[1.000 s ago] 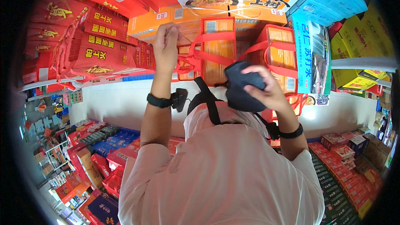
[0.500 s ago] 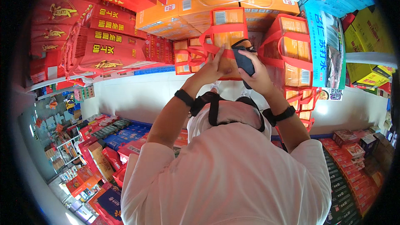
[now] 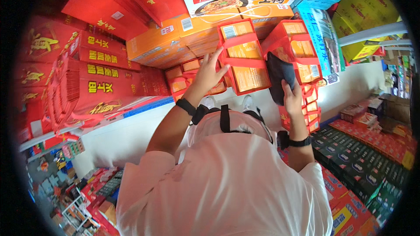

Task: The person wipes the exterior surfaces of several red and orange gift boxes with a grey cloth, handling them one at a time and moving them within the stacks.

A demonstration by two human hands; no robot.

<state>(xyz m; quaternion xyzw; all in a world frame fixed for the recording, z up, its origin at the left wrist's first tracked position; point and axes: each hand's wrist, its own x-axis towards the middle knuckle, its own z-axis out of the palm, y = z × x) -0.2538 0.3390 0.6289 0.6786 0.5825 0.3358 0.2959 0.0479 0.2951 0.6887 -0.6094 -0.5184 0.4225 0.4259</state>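
Observation:
A red gift bag (image 3: pixel 247 76) packed with orange boxes stands in front of me, its red straps across the top. My left hand (image 3: pixel 208 75) is at the bag's left edge, fingers spread and fingertips against its side. In my right hand (image 3: pixel 292 97) is a dark grey cloth (image 3: pixel 280 76), pinched between thumb and fingers and hanging just right of that bag. Behind the cloth stands a second red bag (image 3: pixel 302 52) of orange boxes, partly covered by it.
Smaller red bags (image 3: pixel 178 83) of orange boxes stand left of my left hand. Orange cartons (image 3: pixel 157 39) are stacked behind, with white food cartons (image 3: pixel 218 6) above. Red drink cartons (image 3: pixel 98 78) fill the left shelf. A white shelf bar (image 3: pixel 372 32) juts out on the right.
My right hand has carried the dark cloth rightward, off the front bag. My left hand has shifted to that bag's left edge, and the view has turned slightly.

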